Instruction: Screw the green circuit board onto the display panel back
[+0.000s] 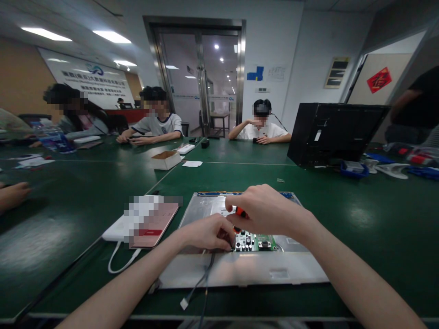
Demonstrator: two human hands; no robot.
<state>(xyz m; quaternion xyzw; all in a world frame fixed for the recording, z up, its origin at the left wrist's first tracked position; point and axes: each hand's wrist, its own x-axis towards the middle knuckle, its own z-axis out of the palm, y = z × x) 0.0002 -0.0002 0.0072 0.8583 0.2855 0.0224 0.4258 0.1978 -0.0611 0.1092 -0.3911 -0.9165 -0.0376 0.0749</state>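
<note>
A flat metal display panel (192, 269) lies on the green table in front of me, with a green circuit board (254, 242) at its middle. My right hand (264, 208) is closed above the board around a screwdriver (241, 212) with an orange and black handle. Its shaft points down and is mostly hidden by my fingers. My left hand (214, 232) reaches in at the board's left edge, fingers pinched together near the tool's lower end; whatever they hold is hidden. Dark cables with a white plug (184, 303) trail from below my left hand over the panel's front edge.
Left of the panel lie a white device (116, 228) with a white cable and a pink booklet (161, 224). A small open box (166, 160) sits farther back. A black monitor housing (332, 132) and a blue tray (354, 169) stand right. Several people sit around the table.
</note>
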